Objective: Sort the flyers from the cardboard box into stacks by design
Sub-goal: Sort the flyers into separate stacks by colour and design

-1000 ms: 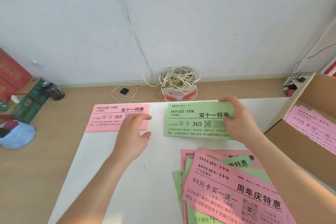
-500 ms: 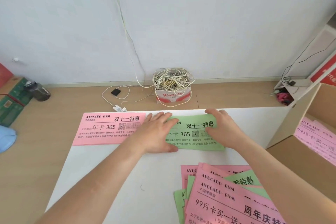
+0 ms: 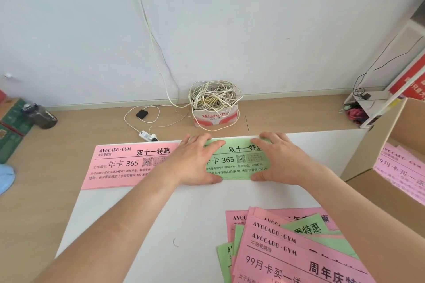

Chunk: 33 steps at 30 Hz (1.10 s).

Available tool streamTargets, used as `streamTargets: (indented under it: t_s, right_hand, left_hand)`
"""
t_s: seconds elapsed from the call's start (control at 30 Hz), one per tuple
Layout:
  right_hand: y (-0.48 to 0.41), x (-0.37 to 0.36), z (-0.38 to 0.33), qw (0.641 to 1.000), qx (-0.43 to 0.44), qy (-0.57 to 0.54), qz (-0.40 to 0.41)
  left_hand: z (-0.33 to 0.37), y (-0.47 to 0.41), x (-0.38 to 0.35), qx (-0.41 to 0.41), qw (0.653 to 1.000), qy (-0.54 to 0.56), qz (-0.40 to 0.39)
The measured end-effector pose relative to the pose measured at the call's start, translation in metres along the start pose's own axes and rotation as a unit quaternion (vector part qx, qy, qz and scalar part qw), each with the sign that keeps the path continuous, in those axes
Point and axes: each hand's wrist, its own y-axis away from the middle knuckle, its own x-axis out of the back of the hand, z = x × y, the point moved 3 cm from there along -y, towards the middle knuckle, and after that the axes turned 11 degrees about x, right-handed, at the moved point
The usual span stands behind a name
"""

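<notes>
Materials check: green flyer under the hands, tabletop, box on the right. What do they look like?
Green flyer: thin matte coloured paper with black print, lying flat under the left hand and right hand.
Tabletop: smooth white surface with a low sheen, probably laminate or painted board; cannot tell which.
Cardboard box: matte tan cardboard, with stiff flat walls.

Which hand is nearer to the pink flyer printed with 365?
Left. The left hand lies across the right end of the pink flyer and the left end of the green flyer; the right hand rests on the green flyer's right end, apart from the pink one.
</notes>
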Motion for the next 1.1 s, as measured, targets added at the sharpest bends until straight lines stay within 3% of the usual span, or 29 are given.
streamTargets:
  t_s: [0.57,0.73,1.1]
  right_hand:
    - [0.015,0.001,-0.005,1.000,0.024,0.009,-0.006]
    - [0.024,-0.002,-0.005,1.000,-0.005,0.004,-0.028]
    - [0.041,-0.006,-0.001,0.997,-0.023,-0.044,0.058]
  left_hand:
    - [0.019,0.011,0.000,0.012,1.000,-0.025,-0.002]
    - [0.023,0.009,-0.004,0.014,0.999,0.006,-0.038]
    - [0.044,-0.007,0.002,0.010,0.999,-0.029,-0.033]
